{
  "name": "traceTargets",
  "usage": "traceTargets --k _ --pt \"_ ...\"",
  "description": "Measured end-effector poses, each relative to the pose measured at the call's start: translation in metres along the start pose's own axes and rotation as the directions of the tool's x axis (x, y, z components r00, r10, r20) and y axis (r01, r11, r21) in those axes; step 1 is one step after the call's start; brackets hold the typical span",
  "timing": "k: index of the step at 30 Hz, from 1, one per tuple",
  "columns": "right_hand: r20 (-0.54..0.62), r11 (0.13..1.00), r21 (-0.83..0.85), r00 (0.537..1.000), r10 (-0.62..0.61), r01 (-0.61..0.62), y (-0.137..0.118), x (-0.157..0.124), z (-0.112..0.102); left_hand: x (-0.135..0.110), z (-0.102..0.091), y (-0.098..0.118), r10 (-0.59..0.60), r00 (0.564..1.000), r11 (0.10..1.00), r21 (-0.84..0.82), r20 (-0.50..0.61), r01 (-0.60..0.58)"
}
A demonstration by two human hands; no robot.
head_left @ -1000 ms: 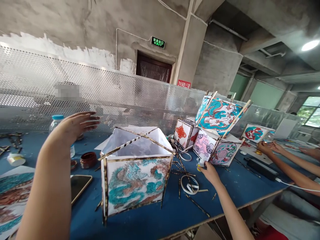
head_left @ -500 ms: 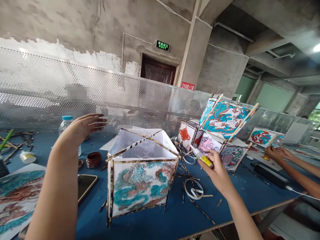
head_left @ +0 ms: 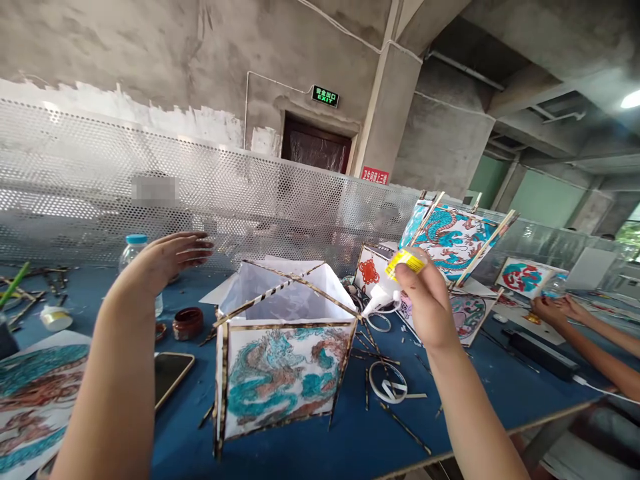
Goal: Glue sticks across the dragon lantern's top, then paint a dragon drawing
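Observation:
A paper lantern box (head_left: 285, 373) with a painted dragon panel and a bamboo-stick frame stands open-topped on the blue table (head_left: 325, 440). My right hand (head_left: 425, 300) is closed round a small white glue bottle (head_left: 393, 283) with a yellow label, its nozzle tilted down toward the lantern's right top corner. My left hand (head_left: 167, 257) hovers above the table behind and left of the lantern, fingers stretched out flat, holding nothing.
A phone (head_left: 170, 377), a brown jar (head_left: 188, 322), a water bottle (head_left: 134, 257) and dragon prints (head_left: 30, 393) lie at the left. Tape rolls (head_left: 389, 388) and loose sticks sit right of the lantern. Finished lanterns (head_left: 450, 247) stand further right. Another person's hands (head_left: 555, 308) work there. A perforated metal screen (head_left: 100, 193) backs the table.
My right hand picked the glue bottle up from the table, raised it and turned its nozzle down toward the lantern. My left hand stayed hovering in place.

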State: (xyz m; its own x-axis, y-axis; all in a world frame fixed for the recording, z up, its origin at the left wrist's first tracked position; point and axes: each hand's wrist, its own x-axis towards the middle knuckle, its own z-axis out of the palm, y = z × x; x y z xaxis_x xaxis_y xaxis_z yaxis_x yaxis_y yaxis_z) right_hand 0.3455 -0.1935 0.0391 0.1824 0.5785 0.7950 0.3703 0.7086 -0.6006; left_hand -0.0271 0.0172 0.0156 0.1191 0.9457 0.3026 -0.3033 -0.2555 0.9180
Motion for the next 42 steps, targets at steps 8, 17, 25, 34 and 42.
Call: traceTargets --k 8,17,25,34,42 --pt "0.084 0.999 -0.032 0.996 0.003 -0.001 -0.005 0.01 0.01 -0.004 -0.003 0.003 -0.011 1.0 1.0 0.001 -0.003 0.011" --pt "0.127 0.997 -0.069 0.991 0.039 -0.031 -0.001 0.01 0.01 -0.006 -0.002 0.005 -0.025 0.999 1.0 0.016 -0.038 0.025" --pt "0.126 0.996 -0.081 0.991 0.047 -0.037 -0.005 0.007 0.01 -0.006 -0.001 0.005 -0.036 0.999 0.999 0.029 -0.041 0.037" --pt "0.081 0.998 -0.063 0.996 0.022 -0.017 -0.008 0.007 0.012 -0.008 -0.001 0.006 -0.029 0.998 0.999 0.017 -0.056 0.03" --pt "-0.05 0.997 0.077 0.999 0.006 -0.002 -0.001 0.015 0.011 -0.007 -0.004 0.006 -0.025 0.998 1.0 0.006 -0.056 0.026"
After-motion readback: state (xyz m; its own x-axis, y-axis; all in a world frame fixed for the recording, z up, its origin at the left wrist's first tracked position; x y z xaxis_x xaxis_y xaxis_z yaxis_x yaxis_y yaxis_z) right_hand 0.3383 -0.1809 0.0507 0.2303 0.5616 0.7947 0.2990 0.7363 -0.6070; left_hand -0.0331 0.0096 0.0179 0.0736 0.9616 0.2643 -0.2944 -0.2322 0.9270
